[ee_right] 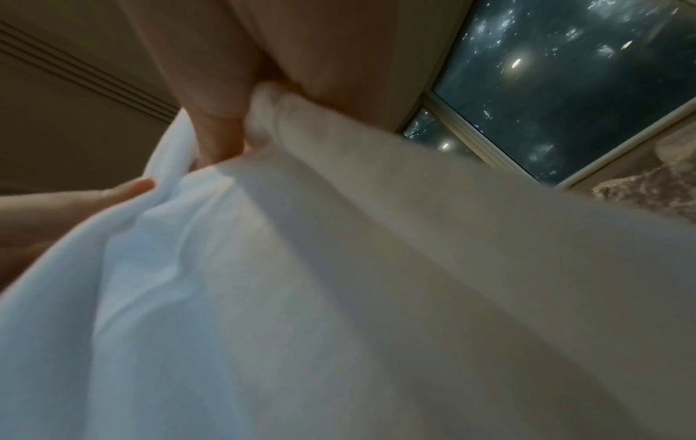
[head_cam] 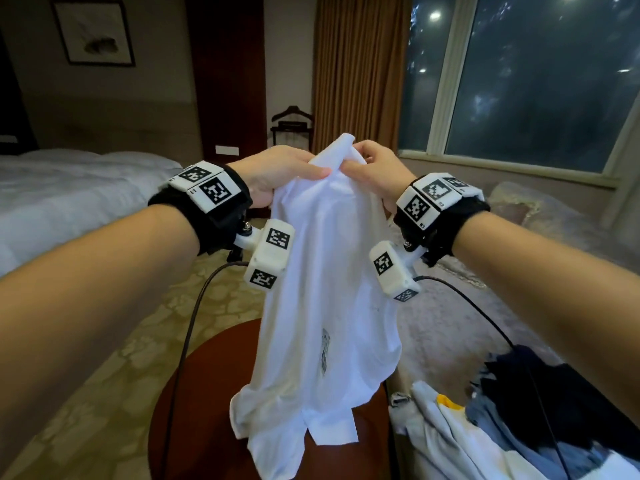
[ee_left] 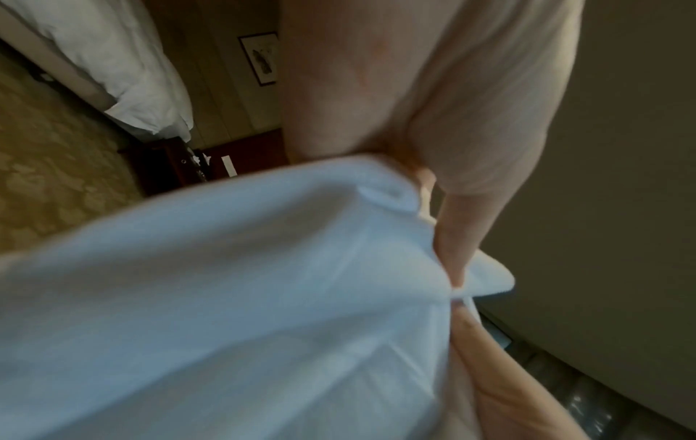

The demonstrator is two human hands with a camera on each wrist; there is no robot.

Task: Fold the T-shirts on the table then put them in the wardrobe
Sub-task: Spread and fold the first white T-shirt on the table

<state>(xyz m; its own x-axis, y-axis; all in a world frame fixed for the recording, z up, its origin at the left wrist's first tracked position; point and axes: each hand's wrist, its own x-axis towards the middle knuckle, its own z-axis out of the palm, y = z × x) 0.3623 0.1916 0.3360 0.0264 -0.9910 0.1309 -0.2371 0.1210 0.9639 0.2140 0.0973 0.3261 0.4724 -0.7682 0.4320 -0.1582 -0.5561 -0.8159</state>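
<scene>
You hold the white shirt (head_cam: 325, 289) in the air with both hands, above the round brown bench (head_cam: 214, 393). Your left hand (head_cam: 277, 178) and right hand (head_cam: 374, 174) sit close together at the top edge, and the fingers (head_cam: 353, 165) of each are curled and pinching bunched cloth. The body of the shirt hangs loose; its lower hem reaches the bench. More clothes (head_cam: 502, 420) lie heaped to your right, unfolded. Judged step: opening out the first shirt before folding. Next, slide the hands apart along the edge until the cloth hangs flat, then lay it on the bench. No wardrobe can be identified here.
</scene>
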